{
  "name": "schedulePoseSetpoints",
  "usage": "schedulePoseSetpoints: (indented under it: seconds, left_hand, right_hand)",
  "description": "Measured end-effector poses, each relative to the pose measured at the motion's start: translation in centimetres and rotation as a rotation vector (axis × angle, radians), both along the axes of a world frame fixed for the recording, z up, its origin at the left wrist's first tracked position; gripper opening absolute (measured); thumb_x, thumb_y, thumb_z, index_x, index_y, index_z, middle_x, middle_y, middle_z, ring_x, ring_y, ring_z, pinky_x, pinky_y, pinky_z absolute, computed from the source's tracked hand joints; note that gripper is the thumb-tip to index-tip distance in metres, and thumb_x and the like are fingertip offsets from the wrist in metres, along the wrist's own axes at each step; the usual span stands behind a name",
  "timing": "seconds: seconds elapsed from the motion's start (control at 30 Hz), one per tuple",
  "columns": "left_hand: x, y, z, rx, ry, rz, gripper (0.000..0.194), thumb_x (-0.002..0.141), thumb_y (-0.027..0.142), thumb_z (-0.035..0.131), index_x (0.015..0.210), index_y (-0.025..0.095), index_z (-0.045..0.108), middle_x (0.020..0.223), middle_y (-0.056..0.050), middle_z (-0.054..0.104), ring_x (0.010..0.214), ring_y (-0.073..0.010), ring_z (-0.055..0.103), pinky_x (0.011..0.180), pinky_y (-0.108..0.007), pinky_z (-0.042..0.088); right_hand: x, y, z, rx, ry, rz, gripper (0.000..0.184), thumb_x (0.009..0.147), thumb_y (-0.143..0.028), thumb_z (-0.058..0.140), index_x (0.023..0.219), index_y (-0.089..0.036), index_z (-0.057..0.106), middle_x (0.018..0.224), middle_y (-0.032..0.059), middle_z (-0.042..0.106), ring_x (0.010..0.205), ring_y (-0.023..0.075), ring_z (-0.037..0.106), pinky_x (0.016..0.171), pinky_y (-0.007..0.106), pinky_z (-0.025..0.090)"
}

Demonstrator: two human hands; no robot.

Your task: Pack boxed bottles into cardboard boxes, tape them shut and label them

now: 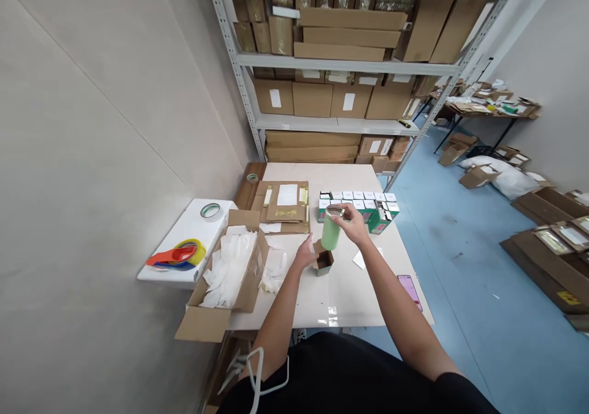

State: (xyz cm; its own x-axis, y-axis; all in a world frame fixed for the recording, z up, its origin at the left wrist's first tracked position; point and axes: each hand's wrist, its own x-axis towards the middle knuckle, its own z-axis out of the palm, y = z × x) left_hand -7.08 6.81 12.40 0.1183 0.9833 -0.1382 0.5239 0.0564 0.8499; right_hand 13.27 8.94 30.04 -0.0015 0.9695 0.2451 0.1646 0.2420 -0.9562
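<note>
My right hand [352, 224] is closed around the top of a light-green cylindrical bottle [330, 235] with a silvery rim. The bottle hangs slightly tilted above a small open carton [324, 268], apart from the table. At the carton's left side is my left hand [304, 254], its thumb raised and its fingers against the carton wall and flap. Dark brown shows inside the carton's opening. Behind the bottle stand rows of small white-and-green boxes [359, 196], one with its top flaps up [380, 219].
Left of my hands lie flattened cardboard pieces [288, 208] and a carton of white packing sleeves [232, 267]. An orange tape dispenser [172, 256] rests on a white surface. A phone [409, 291] lies near the right edge. Shelving with boxes [313, 98] stands behind the table.
</note>
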Motion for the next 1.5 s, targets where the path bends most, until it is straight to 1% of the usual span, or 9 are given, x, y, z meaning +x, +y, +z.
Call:
schedulePoseSetpoints:
  seconds: [0.1, 0.23, 0.37, 0.5, 0.67, 0.9, 1.07, 1.27, 1.5]
  left_hand:
    - [-0.4, 0.3, 6.0, 0.143, -0.298, 0.127, 0.075, 0.092, 0.033, 0.069, 0.159, 0.025, 0.038, 0.142, -0.016, 0.062, 0.129, -0.0275, 0.062, 0.106, -0.041, 0.051]
    - [1.0, -0.6, 12.9, 0.299, -0.337, 0.053, 0.097, 0.085, 0.035, 0.080, 0.166, 0.031, 0.024, 0.139, -0.012, 0.062, 0.121, -0.0265, 0.065, 0.101, -0.038, 0.054]
    - [2.8, -2.2, 17.0, 0.401, -0.223, 0.168, 0.107, 0.077, 0.041, 0.087, 0.165, 0.028, 0.028, 0.129, -0.010, 0.065, 0.104, -0.0228, 0.068, 0.089, -0.033, 0.059]
    - [3.0, -3.1, 19.2, 0.420, -0.273, 0.241, 0.113, 0.072, 0.041, 0.090, 0.165, 0.026, 0.028, 0.116, -0.008, 0.068, 0.095, -0.0198, 0.069, 0.083, -0.030, 0.059]
    - [3.0, -3.0, 20.8, 0.367, -0.581, 0.199, 0.111, 0.074, 0.042, 0.089, 0.165, 0.027, 0.026, 0.117, -0.008, 0.069, 0.103, -0.0213, 0.070, 0.089, -0.032, 0.058]
    - [4.7, -2.3, 21.4, 0.251, -0.719, 0.134, 0.120, 0.069, 0.040, 0.094, 0.165, 0.029, 0.024, 0.128, -0.011, 0.067, 0.114, -0.0250, 0.069, 0.094, -0.034, 0.056]
    - [4.6, -2.0, 22.0, 0.212, -0.730, 0.180, 0.126, 0.068, 0.039, 0.094, 0.167, 0.023, 0.018, 0.104, -0.006, 0.073, 0.101, -0.0239, 0.072, 0.090, -0.035, 0.057]
    - [3.8, -1.9, 21.9, 0.222, -0.726, 0.131, 0.130, 0.068, 0.038, 0.095, 0.168, 0.030, 0.013, 0.123, -0.011, 0.070, 0.111, -0.0254, 0.070, 0.095, -0.037, 0.056]
    - [2.9, -1.9, 21.7, 0.180, -0.787, 0.119, 0.127, 0.072, 0.038, 0.092, 0.168, 0.028, 0.009, 0.121, -0.011, 0.071, 0.110, -0.0260, 0.070, 0.094, -0.040, 0.057]
  right_hand:
    - [-0.7, 0.1, -0.4, -0.061, 0.219, 0.041, 0.052, 0.073, -0.059, 0.079, 0.106, -0.023, 0.063, 0.093, 0.0038, 0.072, 0.085, 0.0217, 0.065, 0.079, 0.035, 0.053]
    - [-2.4, -0.1, -0.6, -0.124, 0.321, 0.105, 0.053, 0.071, -0.063, 0.082, 0.100, -0.023, 0.063, 0.098, 0.0057, 0.074, 0.094, 0.0240, 0.069, 0.085, 0.037, 0.055]
    - [-2.6, -1.0, -0.3, -0.150, 0.362, 0.213, 0.055, 0.074, -0.065, 0.081, 0.104, -0.023, 0.062, 0.103, 0.0069, 0.075, 0.100, 0.0251, 0.070, 0.090, 0.038, 0.056]
    - [-0.6, -2.4, -0.7, -0.228, 0.384, 0.385, 0.061, 0.082, -0.059, 0.076, 0.132, -0.029, 0.060, 0.130, 0.0086, 0.069, 0.121, 0.0275, 0.064, 0.100, 0.042, 0.053]
    - [0.6, -4.6, -2.1, -0.312, 0.448, 0.654, 0.094, 0.072, -0.039, 0.091, 0.153, -0.034, 0.044, 0.134, 0.0083, 0.067, 0.121, 0.0282, 0.064, 0.104, 0.047, 0.051]
    - [0.6, -5.0, -1.8, -0.183, 0.413, 0.385, 0.113, 0.057, -0.036, 0.100, 0.155, -0.032, 0.042, 0.119, 0.0071, 0.069, 0.104, 0.0255, 0.068, 0.094, 0.041, 0.055]
    - [1.4, -5.3, -1.0, -0.224, 0.407, 0.541, 0.113, 0.069, -0.041, 0.093, 0.162, -0.036, 0.029, 0.135, 0.0093, 0.064, 0.114, 0.0260, 0.067, 0.099, 0.043, 0.054]
    - [0.1, -5.6, -1.2, -0.201, 0.344, 0.379, 0.129, 0.060, -0.037, 0.098, 0.164, -0.032, 0.023, 0.118, 0.0075, 0.070, 0.102, 0.0259, 0.070, 0.095, 0.045, 0.055]
    - [-0.5, -5.7, -1.3, -0.215, 0.338, 0.471, 0.127, 0.067, -0.041, 0.093, 0.166, -0.035, 0.014, 0.118, 0.0065, 0.068, 0.100, 0.0240, 0.069, 0.090, 0.042, 0.056]
